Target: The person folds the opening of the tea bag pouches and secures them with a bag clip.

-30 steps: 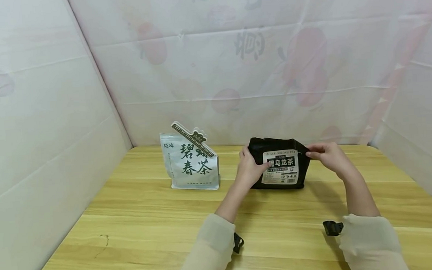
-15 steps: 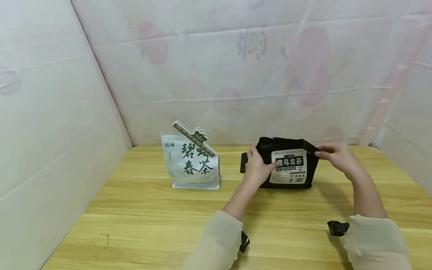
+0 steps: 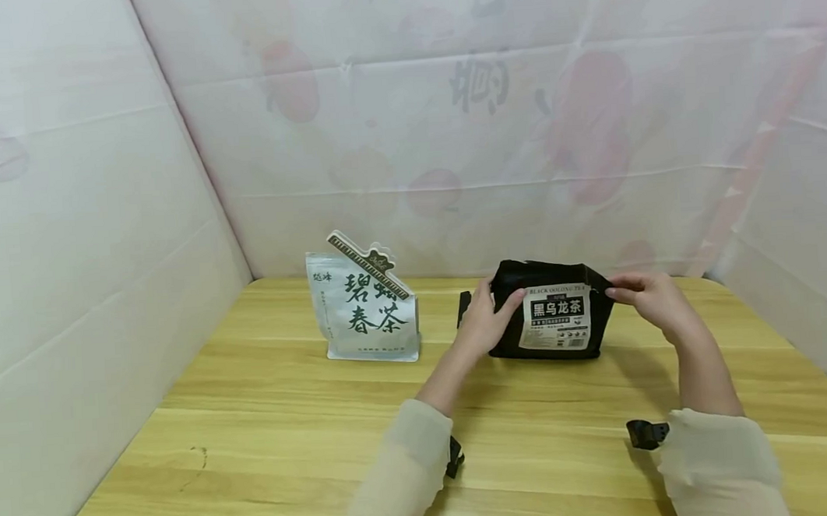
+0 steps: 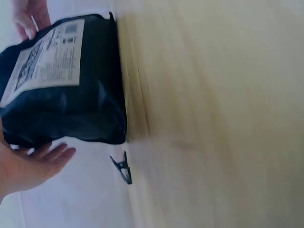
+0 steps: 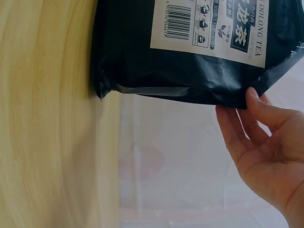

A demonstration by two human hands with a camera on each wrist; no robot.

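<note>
A black oolong tea bag with a pale label stands upright on the wooden table. At its left side, my left hand holds it, the thumb across the front by the label's upper left corner. In the left wrist view, several of the left hand's fingers extend beside the bag's side. My right hand pinches the bag's upper right corner between thumb and fingers. Partly hidden behind the left hand is a black clip, which lies apart from the bag.
To the left stands a pale tea bag with a long slanted clip across its upper right corner. Behind the table hangs a printed cloth wall, and similar cloth walls flank both sides.
The black tea bag and both hands have shifted right. The black clip has come into sight behind the left hand. The left thumb has moved up from the label's middle to its corner.
</note>
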